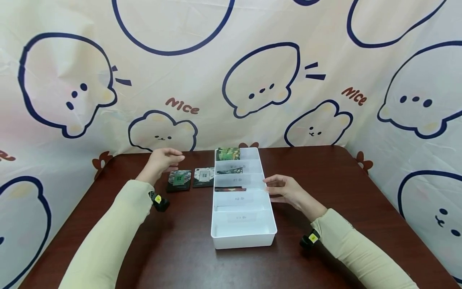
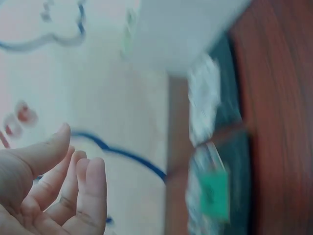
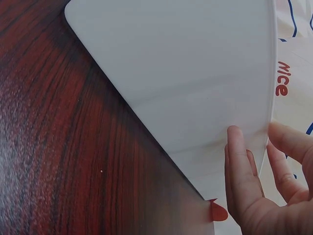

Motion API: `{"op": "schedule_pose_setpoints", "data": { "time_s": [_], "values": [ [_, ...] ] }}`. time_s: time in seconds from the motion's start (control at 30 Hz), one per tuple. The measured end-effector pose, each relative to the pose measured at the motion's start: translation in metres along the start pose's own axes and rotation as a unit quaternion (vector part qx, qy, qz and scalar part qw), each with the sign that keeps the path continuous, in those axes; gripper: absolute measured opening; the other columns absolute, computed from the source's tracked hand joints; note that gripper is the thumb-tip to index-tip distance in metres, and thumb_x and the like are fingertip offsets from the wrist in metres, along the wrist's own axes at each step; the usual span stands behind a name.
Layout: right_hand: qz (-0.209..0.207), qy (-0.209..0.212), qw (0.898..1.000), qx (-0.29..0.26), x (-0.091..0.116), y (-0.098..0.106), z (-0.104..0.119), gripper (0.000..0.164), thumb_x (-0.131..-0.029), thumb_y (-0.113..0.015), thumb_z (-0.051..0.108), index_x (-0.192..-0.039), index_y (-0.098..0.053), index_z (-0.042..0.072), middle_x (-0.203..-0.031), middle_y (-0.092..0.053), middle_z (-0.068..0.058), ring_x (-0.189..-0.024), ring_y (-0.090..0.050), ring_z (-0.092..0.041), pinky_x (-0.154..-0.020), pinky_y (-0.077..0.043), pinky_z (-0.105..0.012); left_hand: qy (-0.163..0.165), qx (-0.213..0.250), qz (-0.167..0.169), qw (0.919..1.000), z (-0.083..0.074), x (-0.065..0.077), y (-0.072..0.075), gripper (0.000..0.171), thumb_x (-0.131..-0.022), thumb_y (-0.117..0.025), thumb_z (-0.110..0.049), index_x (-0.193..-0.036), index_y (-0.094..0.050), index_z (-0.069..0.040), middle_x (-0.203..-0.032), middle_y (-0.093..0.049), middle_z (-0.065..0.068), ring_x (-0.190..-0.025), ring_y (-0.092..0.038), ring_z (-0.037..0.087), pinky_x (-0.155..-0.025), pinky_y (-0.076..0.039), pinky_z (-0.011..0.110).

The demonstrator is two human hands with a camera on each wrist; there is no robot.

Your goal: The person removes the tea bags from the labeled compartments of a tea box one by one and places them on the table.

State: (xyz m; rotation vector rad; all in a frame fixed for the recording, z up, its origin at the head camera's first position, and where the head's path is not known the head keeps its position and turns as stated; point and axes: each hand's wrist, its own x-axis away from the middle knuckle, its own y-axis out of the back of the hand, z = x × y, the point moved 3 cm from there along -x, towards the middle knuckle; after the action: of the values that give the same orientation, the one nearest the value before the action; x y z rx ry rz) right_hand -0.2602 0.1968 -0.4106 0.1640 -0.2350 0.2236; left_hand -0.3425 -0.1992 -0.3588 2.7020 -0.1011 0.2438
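Observation:
A long white divided box (image 1: 244, 241) stands on the table, with printed labels in its compartments. Flat printed packets, one of them green (image 1: 229, 153), sit in its three farther compartments. My right hand (image 1: 283, 192) is at the box's right side; the right wrist view shows extended fingers (image 3: 239, 161) along the outer wall (image 3: 171, 73) and at the rim. Left of the box lie a dark square packet with a green patch (image 1: 179, 180) and one with a pale patch (image 1: 204, 177). Above the first hovers my left hand (image 1: 162, 163), fingers loosely bent and holding nothing.
The dark brown wooden table (image 1: 173, 257) ends at the back against a cream cloth (image 1: 209, 80) printed with cartoon outlines. Both nearer compartments of the box show bare white floors. Black bands with yellow tags (image 1: 158, 199) circle both wrists.

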Motion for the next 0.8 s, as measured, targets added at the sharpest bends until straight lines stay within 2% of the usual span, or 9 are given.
{"op": "schedule_pose_setpoints", "data": {
  "time_s": [0.2,0.27,0.37,0.6,0.8],
  "values": [
    [0.000,0.000,1.000,0.000,0.001,-0.001,0.000,0.043,-0.088,-0.071,0.008,-0.127,-0.057,-0.001,-0.118,-0.059,-0.017,-0.091,-0.066,-0.018,-0.085,-0.056,-0.046,-0.074,-0.032,0.048,0.9956,-0.034,0.028,-0.027,0.040,-0.092,-0.068,-0.024,-0.123,-0.060,-0.001,-0.120,-0.060,0.017,-0.100,-0.063,0.025,-0.087,-0.056,0.037],
    [0.000,-0.001,1.000,0.001,0.001,-0.001,0.000,0.042,-0.088,-0.071,0.008,-0.127,-0.057,-0.001,-0.119,-0.059,-0.017,-0.091,-0.066,-0.018,-0.086,-0.056,-0.047,-0.096,-0.039,0.061,0.9927,-0.040,0.037,-0.037,0.037,-0.091,-0.069,-0.024,-0.120,-0.063,-0.003,-0.118,-0.062,0.017,-0.099,-0.063,0.025,-0.084,-0.057,0.037],
    [-0.001,-0.002,1.000,0.000,0.000,-0.001,-0.001,0.043,-0.087,-0.071,0.008,-0.127,-0.057,-0.001,-0.119,-0.059,-0.017,-0.091,-0.066,-0.018,-0.086,-0.056,-0.046,-0.112,-0.042,0.076,0.9899,-0.045,0.048,-0.051,0.033,-0.089,-0.071,-0.023,-0.116,-0.066,-0.004,-0.113,-0.065,0.014,-0.097,-0.062,0.024,-0.082,-0.058,0.037],
    [0.004,0.001,1.000,-0.002,0.001,-0.001,0.000,0.044,-0.087,-0.072,0.009,-0.127,-0.056,-0.002,-0.117,-0.058,-0.016,-0.091,-0.065,-0.018,-0.087,-0.055,-0.047,-0.121,-0.037,0.109,0.9860,-0.036,0.066,-0.080,0.028,-0.088,-0.072,-0.015,-0.112,-0.067,-0.001,-0.110,-0.065,0.013,-0.097,-0.065,0.028,-0.082,-0.058,0.043],
    [0.006,0.000,1.000,-0.006,0.001,-0.001,0.000,0.043,-0.087,-0.072,0.008,-0.126,-0.058,-0.001,-0.116,-0.059,-0.015,-0.091,-0.066,-0.018,-0.085,-0.056,-0.045,-0.107,-0.047,0.116,0.9864,-0.023,0.070,-0.095,0.028,-0.086,-0.075,-0.016,-0.109,-0.068,-0.003,-0.106,-0.065,0.011,-0.092,-0.065,0.025,-0.083,-0.057,0.044]
  ]
}}
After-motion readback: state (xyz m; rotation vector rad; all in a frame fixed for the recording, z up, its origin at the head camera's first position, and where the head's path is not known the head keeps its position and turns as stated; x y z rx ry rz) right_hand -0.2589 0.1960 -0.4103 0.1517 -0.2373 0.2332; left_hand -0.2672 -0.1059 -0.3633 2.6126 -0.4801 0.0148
